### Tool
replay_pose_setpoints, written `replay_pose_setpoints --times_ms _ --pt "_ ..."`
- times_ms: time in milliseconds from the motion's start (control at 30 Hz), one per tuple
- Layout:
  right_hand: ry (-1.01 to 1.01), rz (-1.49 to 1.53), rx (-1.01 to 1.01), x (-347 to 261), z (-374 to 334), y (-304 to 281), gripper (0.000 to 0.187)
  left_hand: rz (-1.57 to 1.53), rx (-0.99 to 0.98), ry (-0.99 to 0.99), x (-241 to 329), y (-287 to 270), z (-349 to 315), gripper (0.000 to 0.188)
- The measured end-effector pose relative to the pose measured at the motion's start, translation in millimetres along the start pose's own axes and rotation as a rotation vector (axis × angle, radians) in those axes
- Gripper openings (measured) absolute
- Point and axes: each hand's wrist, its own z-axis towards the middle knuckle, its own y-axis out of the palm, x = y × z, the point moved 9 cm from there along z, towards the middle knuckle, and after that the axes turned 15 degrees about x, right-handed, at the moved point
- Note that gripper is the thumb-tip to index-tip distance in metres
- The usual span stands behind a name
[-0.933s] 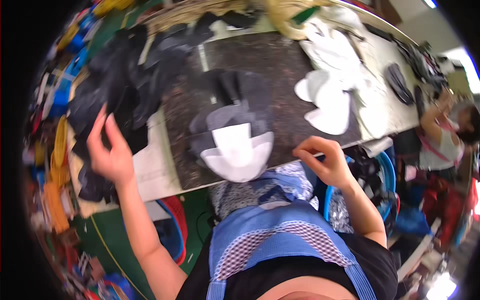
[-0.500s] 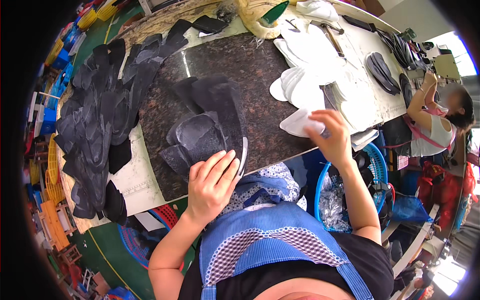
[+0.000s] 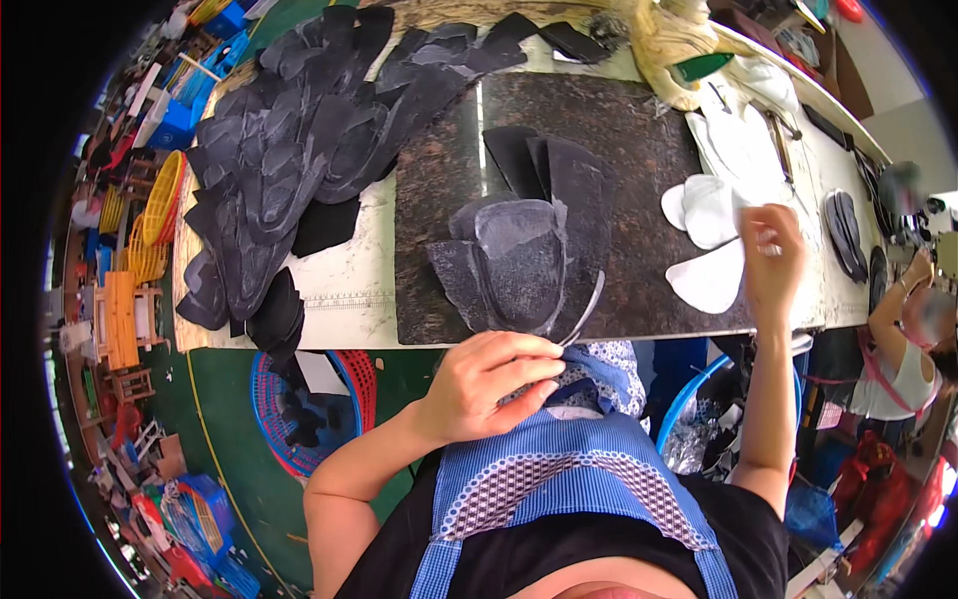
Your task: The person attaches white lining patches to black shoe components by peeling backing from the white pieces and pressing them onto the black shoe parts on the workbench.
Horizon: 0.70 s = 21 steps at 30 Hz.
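Observation:
Black layered shoe upper pieces (image 3: 519, 265) lie on a dark speckled stone slab (image 3: 639, 165), a thin white edge showing along their right side. At the slab's front edge my left hand (image 3: 494, 384) pinches the near end of these pieces between thumb and fingers. My right hand (image 3: 773, 260), slightly blurred, is over the white pieces on the right with its fingers curled in; whatever they hold is hidden. Beside it lies a single rounded white piece (image 3: 709, 278). Farther back sit overlapping white pieces (image 3: 707, 212).
Many black cut pieces (image 3: 279, 150) are heaped on the left of the table. A green-bladed tool (image 3: 702, 67) rests at the back. Below the table stand a blue-and-red basket (image 3: 261, 399) and a blue basket (image 3: 689, 394). Another person (image 3: 903, 344) works at the far right.
My left hand has gone from lying flat on the black pieces to pinching their near end. My right hand has left the single white piece and its fingers have curled. The view has shifted.

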Motion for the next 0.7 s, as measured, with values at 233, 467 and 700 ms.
replay_pose_setpoints --times_ms 233,467,700 --pt "0.53 0.825 -0.559 -107.8 -121.0 24.0 0.014 -0.785 0.12 -0.798 -37.5 30.1 25.4 0.025" --pt "0.182 0.63 -0.713 -136.3 -106.8 38.1 0.011 -0.092 0.004 -0.296 -18.1 9.6 33.4 0.02" --pt "0.363 0.877 -0.455 -145.2 -100.0 47.4 0.019 -0.492 0.158 -0.569 -13.6 0.6 34.9 0.02"
